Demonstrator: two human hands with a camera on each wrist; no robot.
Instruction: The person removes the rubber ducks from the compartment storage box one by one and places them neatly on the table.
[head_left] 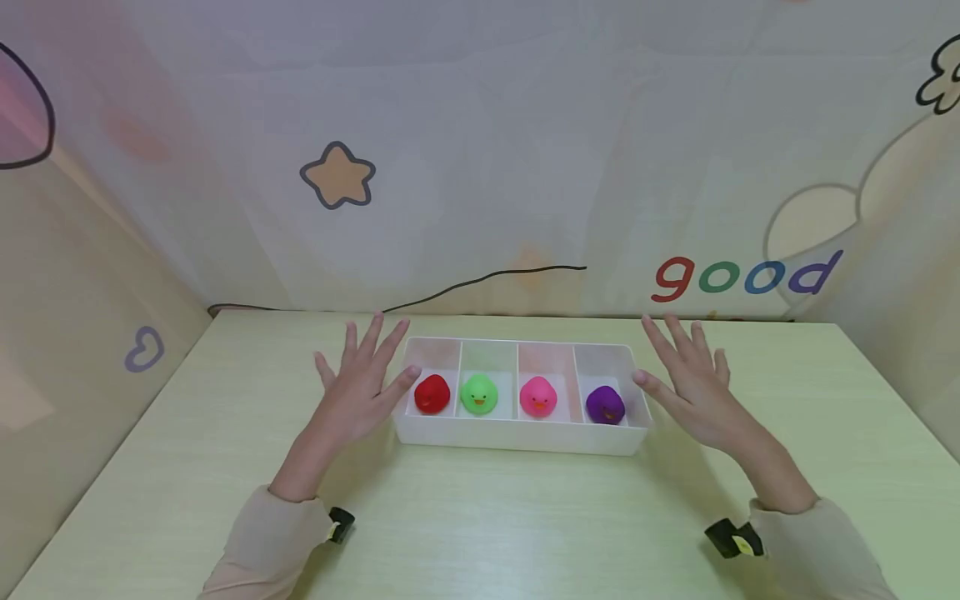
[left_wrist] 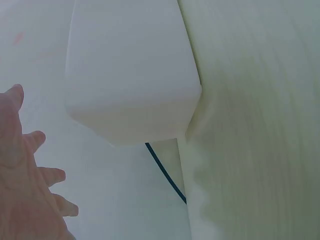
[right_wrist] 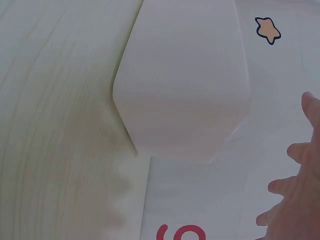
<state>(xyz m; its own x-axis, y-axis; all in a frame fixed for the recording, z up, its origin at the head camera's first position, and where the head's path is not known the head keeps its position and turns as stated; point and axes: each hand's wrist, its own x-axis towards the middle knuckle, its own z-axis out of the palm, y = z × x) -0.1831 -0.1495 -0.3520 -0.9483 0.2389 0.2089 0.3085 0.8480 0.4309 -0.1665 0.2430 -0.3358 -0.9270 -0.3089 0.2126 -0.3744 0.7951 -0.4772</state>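
Observation:
A white tray (head_left: 517,435) with several compartments sits on the table between my hands. From left to right it holds a red toy (head_left: 432,394), a green toy duck (head_left: 479,394), a pink toy duck (head_left: 538,397) and a purple toy duck (head_left: 605,405), one per compartment. The red one's face cannot be made out. My left hand (head_left: 362,392) is spread at the tray's left end, fingers straight and holding nothing. On the right end, my right hand (head_left: 693,396) is likewise spread with nothing in it. Both wrist views show the tray's outer wall (left_wrist: 132,55) beside the fingers.
The pale wooden table (head_left: 495,525) extends around the tray. Behind it hangs a printed cloth (head_left: 480,167) with a star and the word "good"; cloth also closes off both sides. Dark wrist straps (head_left: 735,538) show at my sleeves.

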